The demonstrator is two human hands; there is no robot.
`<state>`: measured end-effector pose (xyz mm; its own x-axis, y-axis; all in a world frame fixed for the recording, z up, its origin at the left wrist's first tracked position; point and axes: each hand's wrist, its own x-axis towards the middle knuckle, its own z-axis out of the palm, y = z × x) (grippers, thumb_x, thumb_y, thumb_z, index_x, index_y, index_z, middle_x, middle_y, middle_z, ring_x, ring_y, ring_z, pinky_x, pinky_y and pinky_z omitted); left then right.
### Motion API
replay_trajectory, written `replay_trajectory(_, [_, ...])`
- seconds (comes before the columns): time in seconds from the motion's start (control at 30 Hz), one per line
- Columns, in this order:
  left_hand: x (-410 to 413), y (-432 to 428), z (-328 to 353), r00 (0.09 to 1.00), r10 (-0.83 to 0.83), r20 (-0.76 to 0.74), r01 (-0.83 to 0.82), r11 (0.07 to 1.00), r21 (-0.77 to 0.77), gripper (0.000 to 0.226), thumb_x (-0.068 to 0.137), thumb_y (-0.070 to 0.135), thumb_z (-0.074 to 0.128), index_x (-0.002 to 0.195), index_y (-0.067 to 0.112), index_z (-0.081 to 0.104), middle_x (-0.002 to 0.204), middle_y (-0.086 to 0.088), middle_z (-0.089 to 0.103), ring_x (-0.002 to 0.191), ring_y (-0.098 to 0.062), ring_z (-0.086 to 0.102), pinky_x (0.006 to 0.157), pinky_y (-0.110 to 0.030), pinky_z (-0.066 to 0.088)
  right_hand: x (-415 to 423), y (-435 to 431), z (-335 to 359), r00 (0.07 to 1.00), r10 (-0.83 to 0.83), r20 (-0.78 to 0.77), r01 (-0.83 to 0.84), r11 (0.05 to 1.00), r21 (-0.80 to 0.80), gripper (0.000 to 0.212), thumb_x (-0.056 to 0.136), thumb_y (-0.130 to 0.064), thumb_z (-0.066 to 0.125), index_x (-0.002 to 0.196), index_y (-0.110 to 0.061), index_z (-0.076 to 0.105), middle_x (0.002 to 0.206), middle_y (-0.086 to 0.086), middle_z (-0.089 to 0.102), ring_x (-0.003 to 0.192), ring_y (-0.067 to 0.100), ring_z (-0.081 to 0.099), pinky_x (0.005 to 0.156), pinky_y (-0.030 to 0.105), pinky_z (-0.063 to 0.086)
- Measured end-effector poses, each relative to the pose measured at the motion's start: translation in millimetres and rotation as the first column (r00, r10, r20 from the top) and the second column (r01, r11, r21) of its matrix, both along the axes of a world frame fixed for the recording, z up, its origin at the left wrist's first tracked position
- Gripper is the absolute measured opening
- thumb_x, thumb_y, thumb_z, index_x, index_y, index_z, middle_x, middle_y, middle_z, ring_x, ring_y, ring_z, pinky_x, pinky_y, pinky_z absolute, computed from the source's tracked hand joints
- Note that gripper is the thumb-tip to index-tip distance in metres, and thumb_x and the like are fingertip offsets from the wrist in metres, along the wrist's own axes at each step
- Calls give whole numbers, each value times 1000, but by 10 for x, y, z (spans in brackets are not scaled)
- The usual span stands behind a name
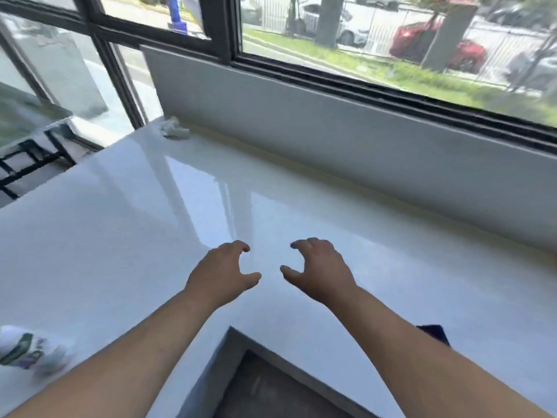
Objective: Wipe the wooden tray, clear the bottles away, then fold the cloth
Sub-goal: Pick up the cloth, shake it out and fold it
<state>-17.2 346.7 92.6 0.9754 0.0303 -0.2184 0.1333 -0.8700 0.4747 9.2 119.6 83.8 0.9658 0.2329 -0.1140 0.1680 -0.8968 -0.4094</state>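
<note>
**Cloth far off, both hands bare over the worktop**

Cloth, if that is what the small crumpled white wad (174, 130) is, lies at the far left corner of the glossy white worktop (126, 224), close to the grey upstand under the window; blur keeps me from being sure of it. Both hands hover over the middle of the worktop, palms down, holding nothing. The left hand (221, 274) has its fingers curled and thumb spread, a wide claw; the right hand (321, 271) mirrors it, thumb tips pointing at each other with a gap between. Bare forearms run back to the near edge on either side of a notch cut into the worktop. A blurred white object with green and purple print (28, 351) sits at the near left edge. A dark object's corner (435, 333) shows behind the right forearm.
</note>
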Motion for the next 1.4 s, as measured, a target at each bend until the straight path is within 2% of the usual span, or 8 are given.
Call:
replay_trajectory(0.33, [-84,-3468,-888,852,-442,-279,449,893,-43,62,75,58,71,133,41,56,132,17,62,108,-10,61,83,-33,52,-1133,-3398,-897,865,-414,-282,383,910,-162,58,85,-59,64,133,-27,57,121,0,59,114,24,56,77,36,49])
replay_trajectory(0.53, [-337,-4142,-1241,718,-592,-365,672,727,142,22,80,50,69,97,42,58,106,15,51,104,-12,47,70,-30,43,-1442,-3825,-1336,807,-406,-430,416,906,-76,31,85,-50,66,108,-29,63,102,-6,58,94,19,57,62,33,41])
replay_trajectory(0.7, [-210,-4125,-1157,769,-553,-320,608,787,101,14,89,41,60,78,38,53,92,16,57,91,-11,56,72,-34,50,-1381,-3748,-1326,828,-385,-408,431,902,24,6,88,-33,58,89,-27,57,96,-5,60,85,21,56,57,32,40])
replay_trajectory(0.77, [-95,-4106,-1006,841,-467,-273,469,881,-62,8,89,40,61,82,38,59,90,18,66,84,-5,62,70,-33,53,-1264,-3732,-1205,777,-439,-452,554,818,158,8,85,-31,56,80,-25,52,86,-5,60,74,19,54,56,32,38])
replay_trajectory(0.93, [281,-4093,-447,921,-342,-186,267,903,-338,6,90,46,62,88,40,64,94,25,71,82,3,67,65,-27,51,-713,-3663,-402,668,-420,-614,744,336,578,10,89,-23,55,81,-18,55,80,2,67,77,24,69,77,43,56])
replay_trajectory(1.07, [547,-4072,10,935,-336,-116,250,853,-458,10,84,43,63,94,40,65,104,24,70,89,3,66,67,-28,51,-316,-3553,321,783,-452,-427,616,472,631,9,79,-29,54,70,-31,55,72,-5,71,86,37,72,74,40,49])
replay_trajectory(1.23, [771,-4118,533,907,-393,-155,212,740,-638,53,65,53,81,111,48,56,114,13,67,98,-3,70,68,-27,52,-6,-3537,995,789,-550,-273,591,560,580,13,73,-32,54,74,-19,55,69,-2,61,67,20,55,65,36,45])
replay_trajectory(1.4, [799,-4372,799,923,-385,-23,333,826,-455,35,68,56,64,98,48,49,80,21,76,72,-7,72,60,-33,51,95,-3549,1433,831,-544,-113,509,664,548,10,74,-30,57,70,-22,54,49,-16,52,43,3,43,44,20,37])
